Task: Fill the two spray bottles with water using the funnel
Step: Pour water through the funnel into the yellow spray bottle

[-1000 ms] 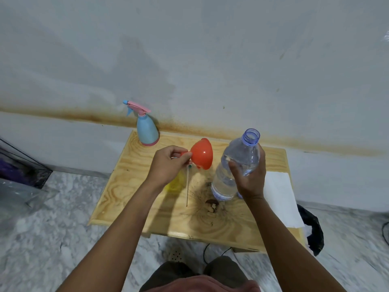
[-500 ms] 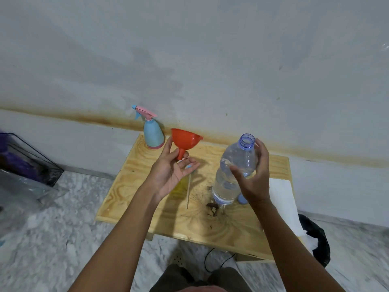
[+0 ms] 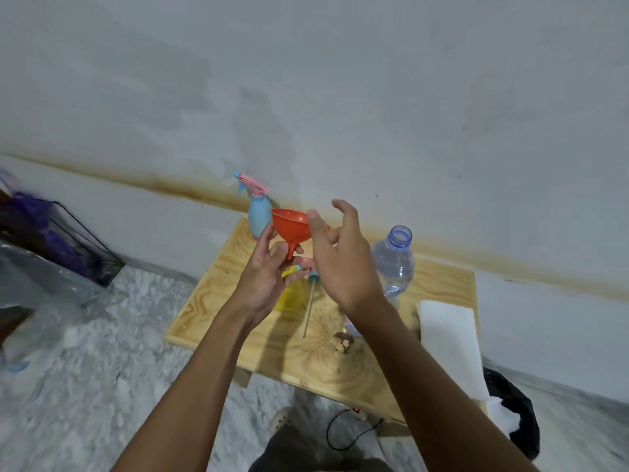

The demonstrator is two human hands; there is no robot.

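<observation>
My left hand (image 3: 269,279) holds an orange funnel (image 3: 292,227) upright by its spout, above the wooden table (image 3: 218,301). My right hand (image 3: 343,257) hovers beside the funnel's rim with its fingers spread, holding nothing. A blue spray bottle with a pink trigger head (image 3: 256,212) stands at the table's far left corner. A yellow spray bottle (image 3: 292,294) sits below my hands, mostly hidden; its detached sprayer tube (image 3: 309,311) lies beside it. The clear uncapped water bottle (image 3: 394,264) stands on the table right of my right hand.
A white folded cloth (image 3: 449,338) lies on the table's right side. A black bag (image 3: 517,420) sits on the floor at the right. A wire rack with purple items (image 3: 58,240) stands left by the wall. A cable (image 3: 350,427) runs under the table.
My right hand let go of the water bottle, which now stands alone, and moved left toward the funnel. My left hand turned the funnel upright and raised it.
</observation>
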